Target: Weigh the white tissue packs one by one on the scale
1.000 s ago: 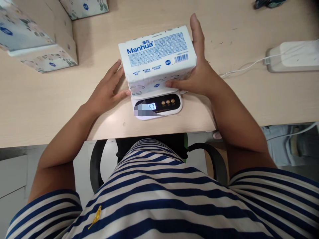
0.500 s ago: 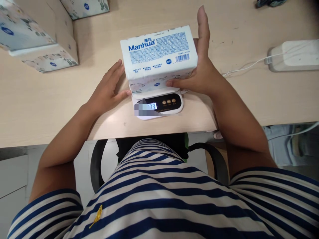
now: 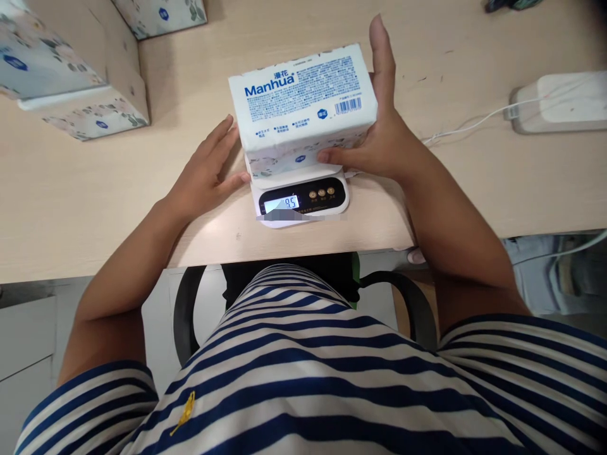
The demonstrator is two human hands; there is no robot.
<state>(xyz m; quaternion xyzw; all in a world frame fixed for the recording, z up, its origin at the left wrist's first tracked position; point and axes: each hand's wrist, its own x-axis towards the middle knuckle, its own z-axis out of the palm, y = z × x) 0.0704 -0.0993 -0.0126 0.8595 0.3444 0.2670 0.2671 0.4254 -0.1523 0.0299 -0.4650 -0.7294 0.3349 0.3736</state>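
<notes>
A white-and-blue tissue pack (image 3: 303,101) printed "Manhua" rests on a small white digital kitchen scale (image 3: 339,205) near the table's front edge. The scale's lit display (image 3: 289,203) is partly blurred out. My right hand (image 3: 386,139) grips the pack's right end: its thumb presses the front face and one finger points up past the corner, while the other fingers are hidden. Along the left side lies my left hand (image 3: 202,170), fingers outstretched and holding nothing. Its thumb tip is at the scale's left corner, by the pack.
Other tissue packs (image 3: 95,110) are stacked at the far left, with one more pack (image 3: 164,16) behind. To the right sits a white power strip (image 3: 562,104) with a thin cable (image 3: 469,123) running toward the scale. A dark object (image 3: 507,5) lies at the top right.
The visible digits on the scale's display have changed. Both hands and the tissue pack stay almost in place.
</notes>
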